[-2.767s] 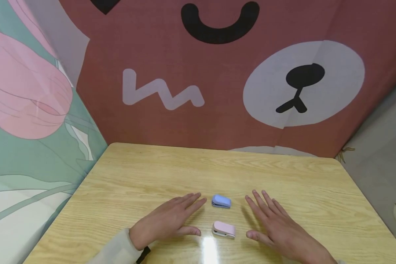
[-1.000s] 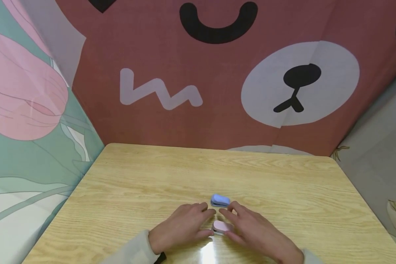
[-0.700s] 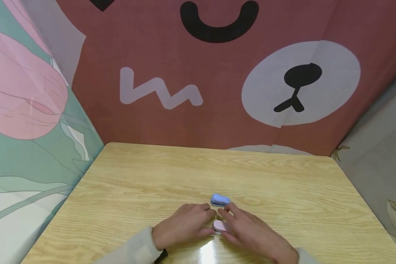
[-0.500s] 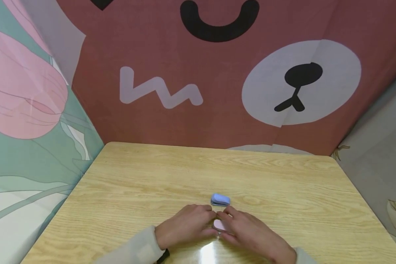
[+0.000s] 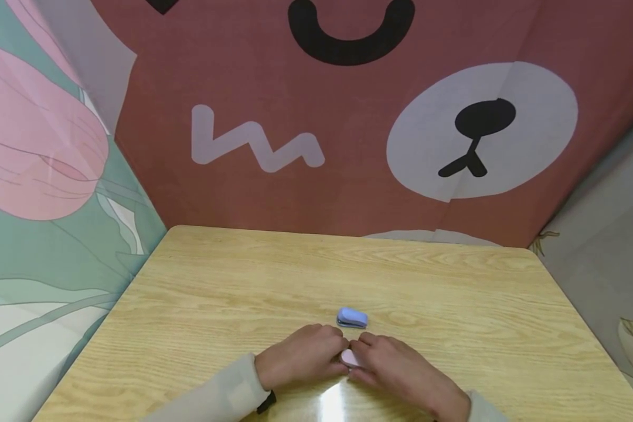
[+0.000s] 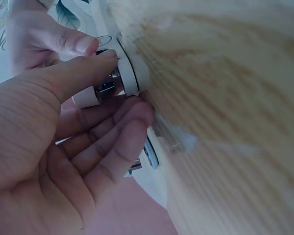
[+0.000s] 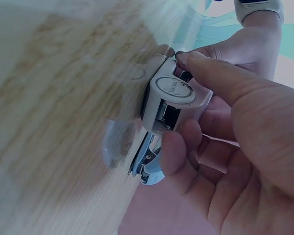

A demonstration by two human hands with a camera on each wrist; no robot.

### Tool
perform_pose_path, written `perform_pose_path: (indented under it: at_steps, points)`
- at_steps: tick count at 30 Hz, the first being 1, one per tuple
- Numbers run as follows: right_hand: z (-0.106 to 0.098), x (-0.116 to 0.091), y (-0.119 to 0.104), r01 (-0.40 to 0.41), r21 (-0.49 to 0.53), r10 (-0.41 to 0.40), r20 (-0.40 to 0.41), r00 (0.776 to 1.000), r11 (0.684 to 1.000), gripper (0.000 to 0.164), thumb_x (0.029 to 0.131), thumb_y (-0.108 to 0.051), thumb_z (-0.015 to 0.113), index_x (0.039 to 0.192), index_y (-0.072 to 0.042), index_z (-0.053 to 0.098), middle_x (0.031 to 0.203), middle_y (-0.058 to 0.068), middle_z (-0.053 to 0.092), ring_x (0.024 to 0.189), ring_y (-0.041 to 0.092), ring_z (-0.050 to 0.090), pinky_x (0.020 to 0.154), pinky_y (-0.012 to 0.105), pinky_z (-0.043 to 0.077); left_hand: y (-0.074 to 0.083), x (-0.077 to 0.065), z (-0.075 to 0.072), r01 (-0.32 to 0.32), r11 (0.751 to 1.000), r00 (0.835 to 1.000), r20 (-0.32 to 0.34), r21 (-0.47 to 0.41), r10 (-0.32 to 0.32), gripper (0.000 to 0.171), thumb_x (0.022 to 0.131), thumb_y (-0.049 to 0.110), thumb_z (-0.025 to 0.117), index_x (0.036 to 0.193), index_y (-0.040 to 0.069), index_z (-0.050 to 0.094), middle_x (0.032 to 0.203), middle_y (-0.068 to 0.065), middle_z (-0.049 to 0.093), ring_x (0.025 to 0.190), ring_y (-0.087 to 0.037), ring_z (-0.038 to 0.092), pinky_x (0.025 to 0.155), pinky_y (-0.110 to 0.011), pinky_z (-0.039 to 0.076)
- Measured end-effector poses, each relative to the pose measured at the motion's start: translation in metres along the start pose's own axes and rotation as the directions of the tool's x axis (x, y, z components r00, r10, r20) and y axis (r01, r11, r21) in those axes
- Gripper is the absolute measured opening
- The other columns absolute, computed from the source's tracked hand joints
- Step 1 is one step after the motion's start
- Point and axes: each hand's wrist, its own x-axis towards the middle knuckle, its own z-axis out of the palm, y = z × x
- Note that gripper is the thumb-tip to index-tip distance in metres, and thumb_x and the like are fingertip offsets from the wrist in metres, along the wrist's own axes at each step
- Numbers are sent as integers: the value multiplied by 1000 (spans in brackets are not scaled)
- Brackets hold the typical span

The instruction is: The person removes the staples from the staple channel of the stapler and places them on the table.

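Observation:
A small pink and white stapler (image 5: 350,358) lies on the wooden table between the two hands. In the right wrist view the stapler (image 7: 174,98) shows its white base with a round label. My right hand (image 5: 401,372) pinches it between thumb and curled fingers from the right. From the left, my left hand (image 5: 303,357) pinches its other end, with the thumb (image 6: 95,68) against the stapler's open front. The two hands nearly meet and cover much of the stapler. Just beyond them, untouched, sits a light blue stapler (image 5: 351,317).
The wood-grain table (image 5: 232,281) reaches back to a brown curtain (image 5: 348,193) with a bear print. Printed cloth (image 5: 42,258) hangs on the left and grey cloth (image 5: 606,234) on the right. Light glares off the table's near part.
From spread and apart, both hands have come inward and their fingers have closed in around the pink stapler. The blue stapler stays in place.

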Motion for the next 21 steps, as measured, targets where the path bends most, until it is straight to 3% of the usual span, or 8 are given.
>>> perform_pose_path:
  at_steps: [5, 9, 15, 21]
  points:
    - [2, 2, -1, 25, -34, -26, -35, 999, 999, 17, 95, -26, 75, 97, -12, 66, 86, -9, 54, 69, 0, 46, 59, 20, 43, 0, 2, -1, -4, 998, 1000, 0, -65, 4, 31, 90, 21, 78, 69, 22, 56, 63, 19, 44, 54, 7, 35, 51, -11, 33]
    - [2, 2, -3, -1, -35, 0, -21, 1000, 999, 16, 95, -24, 77, 95, -12, 66, 85, -10, 54, 70, 0, 45, 60, 21, 43, 1, 3, -1, -9, 995, 1000, -13, -102, 8, 31, 91, 17, 76, 68, 23, 56, 61, 20, 44, 54, 9, 32, 50, -10, 32]
    - [4, 4, -5, 11, -63, -15, -69, 998, 998, 17, 90, -22, 81, 90, -12, 67, 82, -8, 56, 67, 1, 47, 58, 21, 43, 2, 4, -2, 38, 989, 999, -1, -143, -39, 32, 89, 15, 78, 67, 23, 56, 59, 20, 43, 51, 9, 31, 47, -11, 32]
    - [5, 9, -8, 31, -87, -42, -129, 991, 996, 24, 86, -22, 81, 76, -17, 61, 73, -11, 50, 60, 0, 42, 52, 20, 38, 1, 6, -2, 63, 986, 998, 7, -156, -63, 35, 85, 11, 78, 63, 23, 54, 55, 19, 37, 49, 7, 29, 46, -13, 31]
